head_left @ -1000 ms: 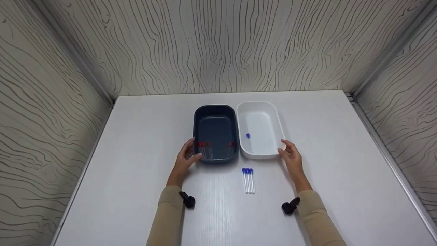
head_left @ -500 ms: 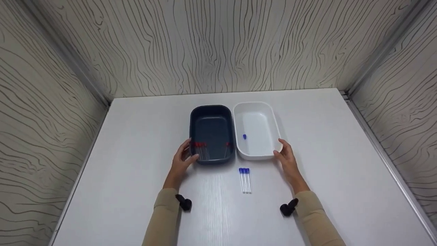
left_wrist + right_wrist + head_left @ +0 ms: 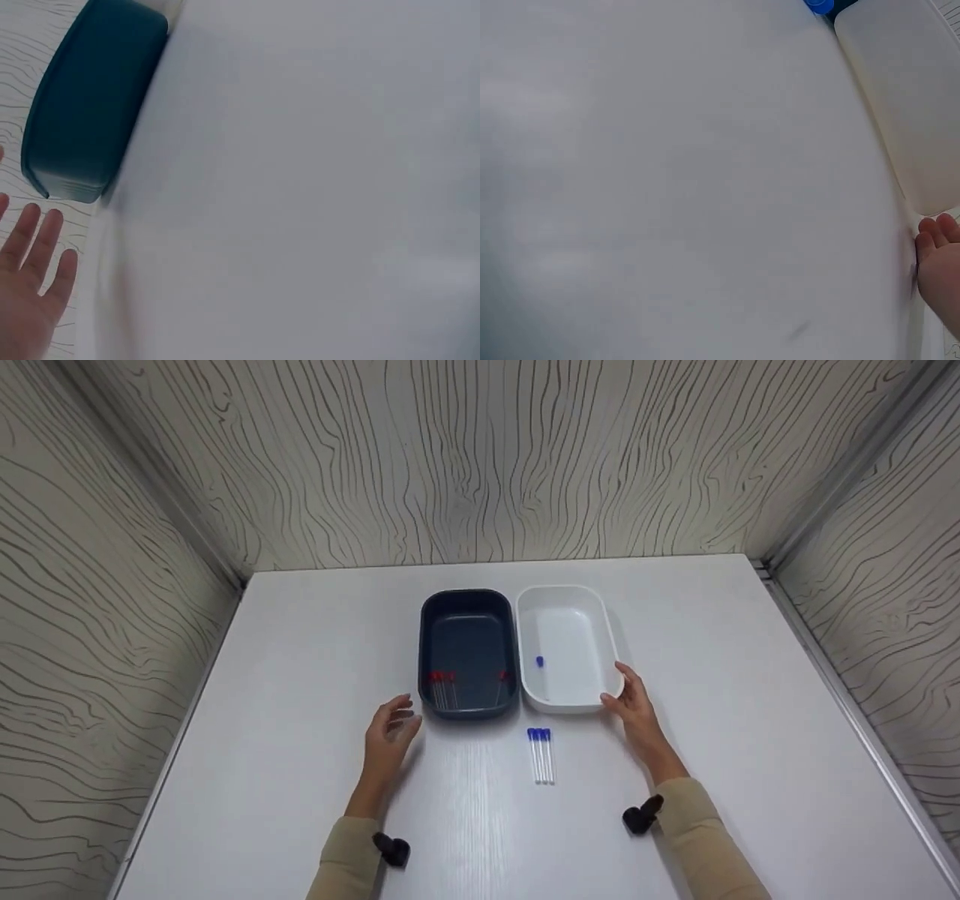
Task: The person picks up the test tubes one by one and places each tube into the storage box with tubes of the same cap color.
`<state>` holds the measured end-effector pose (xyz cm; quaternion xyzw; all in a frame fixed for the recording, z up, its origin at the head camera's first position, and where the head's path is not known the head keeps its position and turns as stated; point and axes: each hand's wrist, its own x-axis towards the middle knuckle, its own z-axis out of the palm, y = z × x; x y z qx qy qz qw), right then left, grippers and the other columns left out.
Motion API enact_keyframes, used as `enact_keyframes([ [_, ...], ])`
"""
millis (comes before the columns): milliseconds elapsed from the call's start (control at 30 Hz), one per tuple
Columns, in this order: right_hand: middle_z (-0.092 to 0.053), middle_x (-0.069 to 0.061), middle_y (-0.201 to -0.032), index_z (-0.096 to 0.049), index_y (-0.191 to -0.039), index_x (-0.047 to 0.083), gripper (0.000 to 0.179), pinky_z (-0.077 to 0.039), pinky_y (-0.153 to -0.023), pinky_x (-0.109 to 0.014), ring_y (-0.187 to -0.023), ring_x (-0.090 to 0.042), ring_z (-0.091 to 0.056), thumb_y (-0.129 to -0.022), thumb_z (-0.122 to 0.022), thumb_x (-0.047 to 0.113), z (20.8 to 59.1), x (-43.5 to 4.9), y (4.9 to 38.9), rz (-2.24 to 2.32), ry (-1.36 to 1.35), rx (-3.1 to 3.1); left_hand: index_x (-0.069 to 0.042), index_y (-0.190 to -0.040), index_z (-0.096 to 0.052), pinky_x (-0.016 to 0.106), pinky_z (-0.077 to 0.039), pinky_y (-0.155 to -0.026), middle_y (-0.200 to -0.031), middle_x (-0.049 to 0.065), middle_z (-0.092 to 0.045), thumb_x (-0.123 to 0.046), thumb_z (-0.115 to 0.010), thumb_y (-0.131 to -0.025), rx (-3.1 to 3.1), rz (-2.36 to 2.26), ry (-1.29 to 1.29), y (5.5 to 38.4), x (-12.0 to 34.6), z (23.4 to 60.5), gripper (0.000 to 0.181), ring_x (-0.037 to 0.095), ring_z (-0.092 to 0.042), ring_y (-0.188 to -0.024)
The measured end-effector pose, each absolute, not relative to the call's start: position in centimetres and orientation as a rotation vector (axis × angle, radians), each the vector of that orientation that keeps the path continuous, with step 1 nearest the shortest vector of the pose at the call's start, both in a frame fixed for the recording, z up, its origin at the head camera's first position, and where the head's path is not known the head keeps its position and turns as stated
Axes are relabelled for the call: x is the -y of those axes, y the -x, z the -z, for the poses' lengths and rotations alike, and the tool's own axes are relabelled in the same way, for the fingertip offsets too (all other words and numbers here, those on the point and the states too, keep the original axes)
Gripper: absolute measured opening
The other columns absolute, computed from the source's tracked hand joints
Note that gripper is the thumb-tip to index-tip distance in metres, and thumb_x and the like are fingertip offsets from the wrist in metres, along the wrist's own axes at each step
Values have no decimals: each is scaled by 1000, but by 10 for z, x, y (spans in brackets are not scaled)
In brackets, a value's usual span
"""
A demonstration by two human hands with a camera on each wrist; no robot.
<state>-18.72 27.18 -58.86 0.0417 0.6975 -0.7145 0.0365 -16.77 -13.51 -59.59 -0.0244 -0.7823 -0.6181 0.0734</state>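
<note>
My left hand (image 3: pixel 390 729) is off the dark blue tray (image 3: pixel 469 714), just short of its front left corner, fingers loosely bent and holding nothing. The left wrist view shows that hand (image 3: pixel 34 277) with fingers spread below the tray's end (image 3: pixel 90 105). At the front right corner of the white tray (image 3: pixel 574 709), my right hand (image 3: pixel 636 711) grips with thumb at the front and fingers along the side. Several thin clear tubes with red caps (image 3: pixel 441 677) lie in the dark tray. A blue-capped clear tube (image 3: pixel 540 661) lies in the white one.
Several more blue-capped tubes (image 3: pixel 540 757) lie side by side on the white table (image 3: pixel 465 840), in front of the trays. Both trays stand next to each other near the table's middle. Wood-patterned panels (image 3: pixel 480 457) rise behind and at both sides.
My left hand has let go of the dark tray's corner and drawn back toward me. The right hand stays at the white tray; the trays keep their places side by side.
</note>
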Motion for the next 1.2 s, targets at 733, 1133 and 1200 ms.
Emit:
enact_keyframes([
  [733,-1,-9,-165,-7,-155,17,70,-4,-126,-48,-154,-28,-2,-99,-48,5,585,-276,190,2143,-134,-2108,-14,-133,-55,18,-45,-69,-88,2,-64,-43,-77,-79,2896,1226,873,145,40,582,65,5,-49,-74],
  [1133,-1,-9,-166,-8,-154,16,69,-5,-126,-47,-154,-27,-4,-99,-48,6,587,-275,190,2149,-139,-2093,-21,-137,-51,16,-34,-61,-77,-6,-54,-49,-85,-65,3027,1074,824,148,19,584,84,1,-39,-65],
  [1200,0,-8,-166,-8,-154,17,69,-4,-126,-47,-154,-27,-3,-99,-48,7,586,-275,190,2141,-146,-2095,-21,-137,-51,16,-33,-60,-76,-6,-54,-48,-86,-63,3028,1069,828,150,17,584,86,1,-39,-65],
])
